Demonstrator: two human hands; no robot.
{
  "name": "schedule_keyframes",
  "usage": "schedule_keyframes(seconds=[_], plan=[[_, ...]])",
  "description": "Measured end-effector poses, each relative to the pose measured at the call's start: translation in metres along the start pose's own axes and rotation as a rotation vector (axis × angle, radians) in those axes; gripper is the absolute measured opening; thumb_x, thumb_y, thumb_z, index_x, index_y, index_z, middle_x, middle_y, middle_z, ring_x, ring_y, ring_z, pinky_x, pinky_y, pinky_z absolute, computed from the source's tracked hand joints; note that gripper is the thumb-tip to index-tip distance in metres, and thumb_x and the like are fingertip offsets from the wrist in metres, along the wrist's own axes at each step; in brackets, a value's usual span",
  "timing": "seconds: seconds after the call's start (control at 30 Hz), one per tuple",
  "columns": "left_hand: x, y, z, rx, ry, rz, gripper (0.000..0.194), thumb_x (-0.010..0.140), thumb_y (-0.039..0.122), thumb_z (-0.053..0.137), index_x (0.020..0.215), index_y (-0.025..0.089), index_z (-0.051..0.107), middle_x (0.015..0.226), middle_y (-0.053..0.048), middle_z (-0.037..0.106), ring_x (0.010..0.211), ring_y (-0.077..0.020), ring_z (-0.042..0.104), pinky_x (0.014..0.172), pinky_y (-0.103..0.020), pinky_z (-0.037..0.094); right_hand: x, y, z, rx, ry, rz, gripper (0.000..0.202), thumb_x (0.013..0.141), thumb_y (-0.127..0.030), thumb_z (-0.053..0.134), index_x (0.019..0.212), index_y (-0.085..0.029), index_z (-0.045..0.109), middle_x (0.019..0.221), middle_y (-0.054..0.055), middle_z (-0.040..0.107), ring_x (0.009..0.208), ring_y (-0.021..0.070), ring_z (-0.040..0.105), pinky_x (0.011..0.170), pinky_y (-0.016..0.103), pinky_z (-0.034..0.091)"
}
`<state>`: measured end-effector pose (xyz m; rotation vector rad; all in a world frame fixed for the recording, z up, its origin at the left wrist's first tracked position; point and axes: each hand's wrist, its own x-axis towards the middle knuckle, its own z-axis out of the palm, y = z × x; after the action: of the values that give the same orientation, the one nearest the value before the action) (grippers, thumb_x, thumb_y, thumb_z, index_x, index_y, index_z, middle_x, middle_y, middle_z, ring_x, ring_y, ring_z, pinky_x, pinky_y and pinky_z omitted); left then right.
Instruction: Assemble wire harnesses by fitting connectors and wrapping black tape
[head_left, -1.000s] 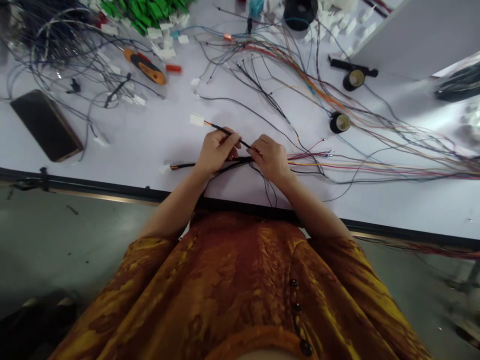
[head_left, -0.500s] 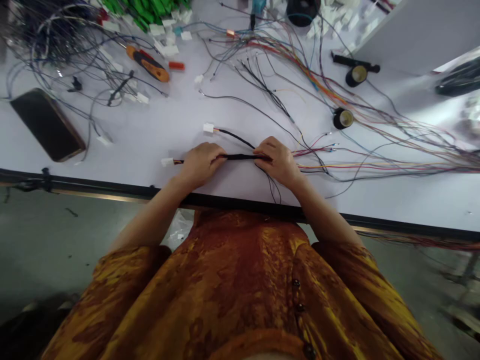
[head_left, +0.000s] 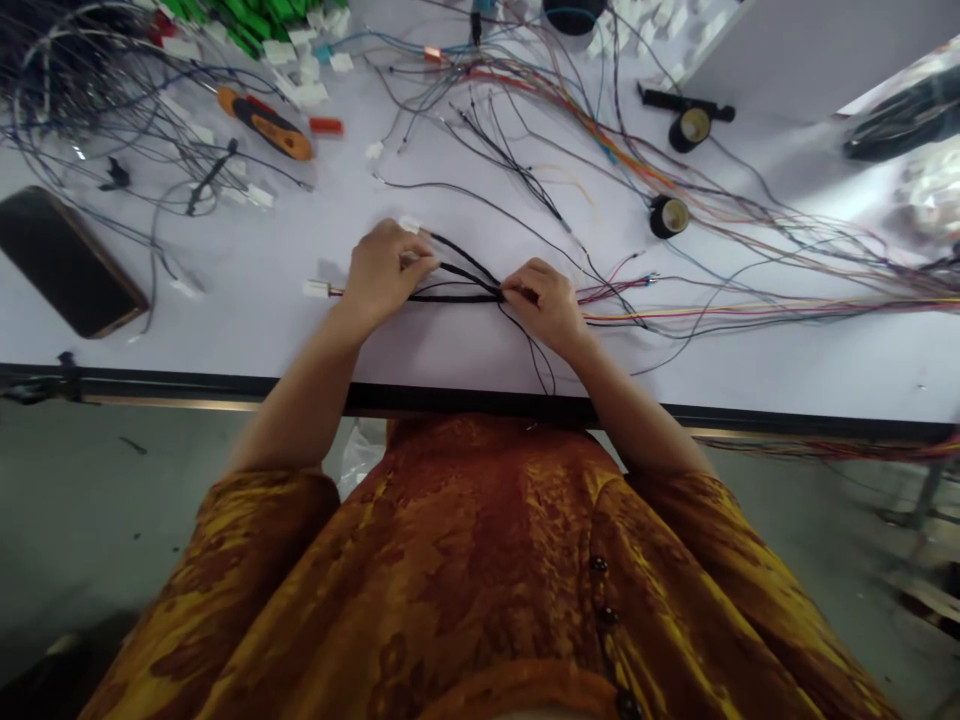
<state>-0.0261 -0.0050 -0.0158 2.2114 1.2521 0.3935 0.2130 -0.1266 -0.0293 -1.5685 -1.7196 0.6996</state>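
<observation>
Two hands — one left hand (head_left: pixel 386 268), one right hand (head_left: pixel 546 305) — with three black-sleeved cable branches (head_left: pixel 457 298), one phone (head_left: pixel 71 262), one screwdriver (head_left: pixel 264 122), two small black rolls (head_left: pixel 669 216), and uncountably many loose wires (head_left: pixel 646 172), green pieces (head_left: pixel 251 20) and white pieces (head_left: pixel 304 92).

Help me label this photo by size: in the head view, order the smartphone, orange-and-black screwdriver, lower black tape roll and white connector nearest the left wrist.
1. Smartphone
2. Orange-and-black screwdriver
3. Lower black tape roll
4. White connector
</observation>
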Motion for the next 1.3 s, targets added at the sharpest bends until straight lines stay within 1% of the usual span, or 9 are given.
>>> schedule_keyframes(seconds=[0.1,0.27,0.37,0.53,0.7,0.9,1.03,1.17,1.3], plan=[[-0.001,-0.006,-0.003,-0.01,0.008,0.044,0.021,0.092,0.041,0.063,0.092,0.022,0.071,0.1,-0.005,0.069,0.096,-0.0191,0.062,0.087,-0.035,0.049,0.0,-0.002,0.003,0.005,0.016,0.034,0.006,0.088,-0.021,0.062,0.082,-0.019,0.064,0.091,0.004,0.06,0.077,0.0144,0.056,0.072,0.03,0.048],[-0.01,-0.01,-0.016,0.062,-0.102,0.067,0.027,0.095,0.041,0.06,0.081,0.019,0.07,0.083,-0.004,0.067,0.079,-0.0177,0.06,0.077,-0.033,0.048,0.006,0.007,0.006,0.092,0.266,0.222,0.018,0.093,-0.029,0.057,0.077,-0.023,0.051,0.072,0.0,0.056,0.07,0.0146,0.054,0.072,0.032,0.051],[-0.018,0.004,-0.017,0.233,-0.07,0.07,0.028,0.096,0.043,0.061,0.09,0.017,0.072,0.092,-0.007,0.07,0.091,-0.0218,0.062,0.085,-0.036,0.049,0.012,0.013,0.003,0.254,0.238,0.383,0.024,0.098,-0.039,0.054,0.081,-0.024,0.049,0.06,-0.003,0.052,0.057,0.0133,0.051,0.06,0.03,0.049],[-0.014,0.042,0.019,0.264,-0.073,0.384,0.043,0.095,0.038,0.064,0.131,0.015,0.06,0.136,-0.013,0.061,0.131,-0.03,0.05,0.112,-0.048,0.039,0.018,0.014,0.003,0.385,0.237,0.419,0.034,0.099,-0.053,0.052,0.082,-0.024,0.047,0.063,-0.002,0.055,0.05,0.0106,0.051,0.05,0.027,0.044],[0.0,0.047,0.057,0.233,-0.169,0.499,0.028,0.099,0.031,0.055,0.12,0.017,0.068,0.115,-0.013,0.066,0.115,-0.0294,0.059,0.103,-0.048,0.044,0.017,0.017,0.006,0.459,0.266,0.386,0.042,0.095,-0.066,0.053,0.086,-0.024,0.047,0.078,-0.001,0.061,0.053,0.0086,0.057,0.045,0.023,0.04],[-0.003,0.036,0.062,0.247,-0.068,0.509,0.028,0.102,0.03,0.052,0.116,0.017,0.071,0.104,-0.012,0.066,0.108,-0.0273,0.058,0.095,-0.044,0.044,0.017,0.017,0.009,0.497,0.282,0.39,0.034,0.098,-0.055,0.053,0.085,-0.025,0.045,0.081,-0.001,0.062,0.05,0.0068,0.053,0.043,0.022,0.037],[-0.003,0.033,0.062,0.247,-0.114,0.574,0.031,0.102,0.031,0.048,0.111,0.018,0.075,0.099,-0.011,0.068,0.097,-0.0258,0.059,0.087,-0.041,0.047,0.03,0.0,0.002,0.313,0.185,0.315,0.02,0.098,-0.035,0.053,0.082,-0.023,0.05,0.077,-0.001,0.062,0.06,0.0093,0.054,0.054,0.022,0.041],[-0.008,0.031,0.058,0.16,-0.159,0.606,0.032,0.102,0.034,0.049,0.104,0.017,0.076,0.1,-0.012,0.07,0.097,-0.026,0.062,0.09,-0.041,0.052,0.063,-0.023,0.0,-0.072,-0.15,0.109,0.012,0.088,-0.016,0.058,0.077,-0.018,0.062,0.076,0.0,0.065,0.074,0.0132,0.055,0.07,0.027,0.042],[-0.016,0.032,0.053,0.113,-0.134,0.562,0.029,0.099,0.025,0.054,0.12,0.014,0.07,0.112,-0.014,0.071,0.109,-0.0275,0.064,0.097,-0.044,0.054,0.097,-0.032,0.012,-0.141,-0.281,0.009,0.013,0.086,-0.013,0.061,0.077,-0.014,0.07,0.086,0.004,0.066,0.078,0.0141,0.055,0.075,0.028,0.041]])
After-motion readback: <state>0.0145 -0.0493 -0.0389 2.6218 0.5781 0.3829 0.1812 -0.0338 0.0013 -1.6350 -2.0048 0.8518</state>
